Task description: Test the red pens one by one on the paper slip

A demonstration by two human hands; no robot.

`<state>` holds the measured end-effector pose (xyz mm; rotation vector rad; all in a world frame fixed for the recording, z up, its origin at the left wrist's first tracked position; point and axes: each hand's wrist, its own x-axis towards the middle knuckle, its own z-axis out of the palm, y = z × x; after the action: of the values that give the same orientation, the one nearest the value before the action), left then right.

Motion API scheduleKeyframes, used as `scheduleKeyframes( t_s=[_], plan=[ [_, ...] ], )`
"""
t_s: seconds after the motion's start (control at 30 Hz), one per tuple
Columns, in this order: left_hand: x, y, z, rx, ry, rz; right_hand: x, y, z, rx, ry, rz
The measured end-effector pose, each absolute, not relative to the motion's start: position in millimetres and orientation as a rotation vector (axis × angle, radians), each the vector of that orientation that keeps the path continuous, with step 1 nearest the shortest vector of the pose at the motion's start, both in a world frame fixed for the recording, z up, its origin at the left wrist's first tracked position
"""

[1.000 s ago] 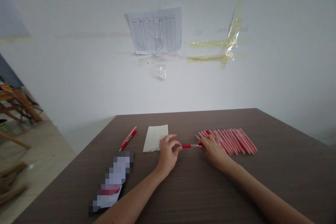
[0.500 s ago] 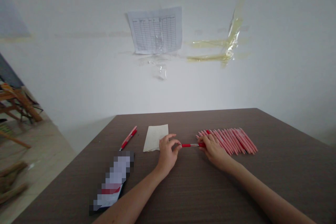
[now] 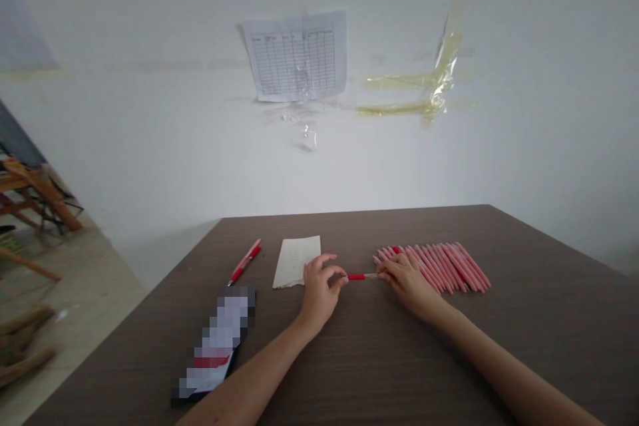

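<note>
A red pen [image 3: 357, 277] lies level between my two hands, just above or on the table; its red grip and a clear stretch of barrel show. My left hand [image 3: 320, 285] pinches its left end between thumb and finger, the other fingers raised. The pen's right end is covered by the fingers of my right hand [image 3: 405, 281], which are closed on it. Beside and behind my right hand lies a row of several pink pens [image 3: 452, 267], slanted side by side. A sheet of cream paper [image 3: 295, 261] lies partly behind my left hand.
On the brown table [image 3: 349, 359], a red pen and a pink one [image 3: 244, 262] lie together at the left. Nearer to me is a dark-edged, pixelated flat object [image 3: 217, 343]. A printed table sheet [image 3: 298, 60] is taped to the wall behind.
The fingers of my right hand have shifted slightly left and now cover the red part at the pen's right end. My left hand keeps its pinch almost in place.
</note>
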<state>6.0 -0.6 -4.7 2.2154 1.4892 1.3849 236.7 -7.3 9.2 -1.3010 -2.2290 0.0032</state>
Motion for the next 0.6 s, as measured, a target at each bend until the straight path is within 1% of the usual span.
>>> scheduleKeyframes(
  t_s=[0.23, 0.6],
  plan=[
    [5.4, -1.4, -3.6, 2.220, 1.490, 1.382, 237.6, -8.3, 8.2, -1.304, -2.206, 0.073],
    [6.2, -2.0, -3.3, 2.242, 1.496, 1.385, 237.7, -5.1, 6.7, -1.312, -2.231, 0.038]
  ],
)
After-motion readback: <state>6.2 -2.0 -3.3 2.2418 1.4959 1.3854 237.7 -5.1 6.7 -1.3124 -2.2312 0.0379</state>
